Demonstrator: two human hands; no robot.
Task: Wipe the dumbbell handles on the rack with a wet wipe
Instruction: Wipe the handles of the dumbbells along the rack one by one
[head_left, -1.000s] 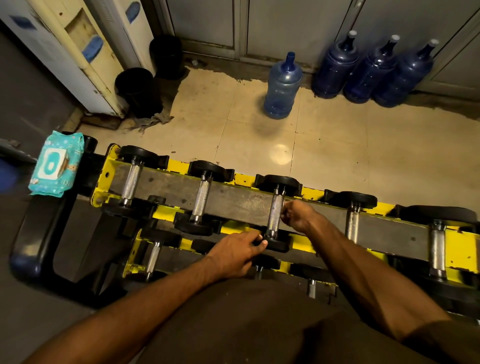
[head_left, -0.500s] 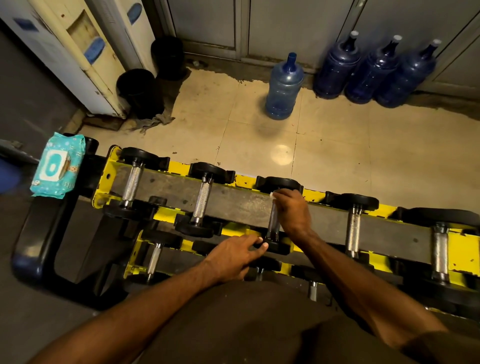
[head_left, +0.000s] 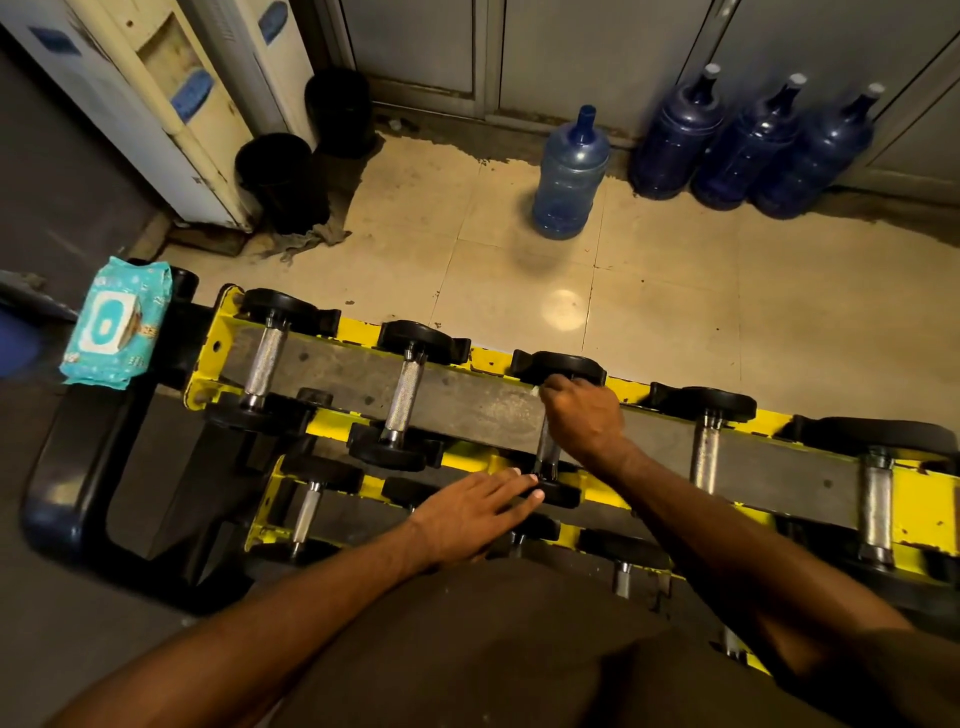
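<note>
The right hand (head_left: 582, 418) has its grip clamped round the handle (head_left: 546, 452) of the 3rd dumbbell on the yellow rack (head_left: 358, 332), with a white wipe (head_left: 535, 388) peeking out. The left hand (head_left: 475, 512), grip apart and fingers straight, rests on that dumbbell's near end.

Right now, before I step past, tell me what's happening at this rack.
A person is wiping dumbbells on the yellow rack. Their right hand is curled round the handle of the third dumbbell from the left in the top row, up by its far head, with a corner of white wet wipe showing at the knuckles. The left hand lies with straight fingers on that dumbbell's near head, seemingly steadying it. The wipes pack sits on the black bench at left.
</note>
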